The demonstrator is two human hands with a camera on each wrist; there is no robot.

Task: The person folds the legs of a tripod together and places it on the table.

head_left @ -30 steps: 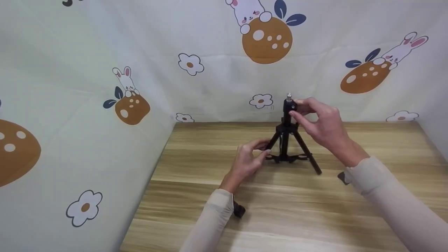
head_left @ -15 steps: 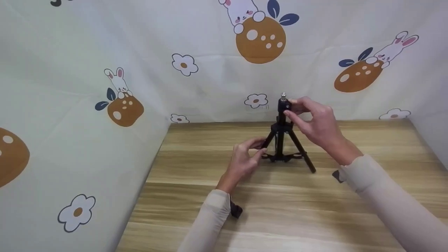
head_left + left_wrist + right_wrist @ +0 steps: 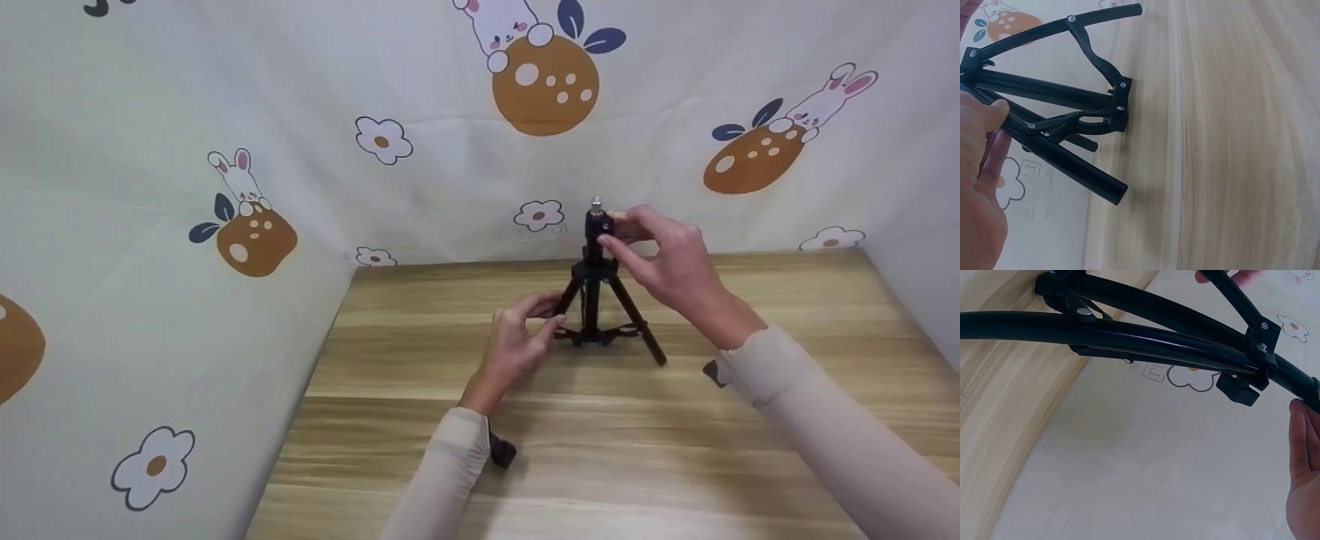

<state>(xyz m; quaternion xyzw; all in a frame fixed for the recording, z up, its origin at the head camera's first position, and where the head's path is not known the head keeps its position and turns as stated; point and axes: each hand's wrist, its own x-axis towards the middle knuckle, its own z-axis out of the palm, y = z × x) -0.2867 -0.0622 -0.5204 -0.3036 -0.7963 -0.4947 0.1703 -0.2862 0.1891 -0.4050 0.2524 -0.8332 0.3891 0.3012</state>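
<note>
A small black tripod stand (image 3: 592,304) is upright with its legs spread and a silver screw tip (image 3: 597,205) on top. My left hand (image 3: 514,345) pinches one leg between thumb and fingers; in the left wrist view the thumb lies over that leg (image 3: 1072,163). At the top, my right hand (image 3: 679,262) pinches the collar below the screw. Fingertips of the right hand (image 3: 1303,461) touch the centre column in the right wrist view, where a black clamp knob (image 3: 1238,389) shows at the leg joint. Whether every foot touches the table cannot be told.
The tripod is near the back of a wood-grain table (image 3: 600,465). Behind and to the left hangs a pale cloth (image 3: 450,195) printed with rabbits, oranges and flowers. Small black pieces show at the left cuff (image 3: 501,452) and right cuff (image 3: 714,373).
The head view has turned slightly right, so tripod, hands and cloth all appear further left. Both hands keep the same hold on the tripod.
</note>
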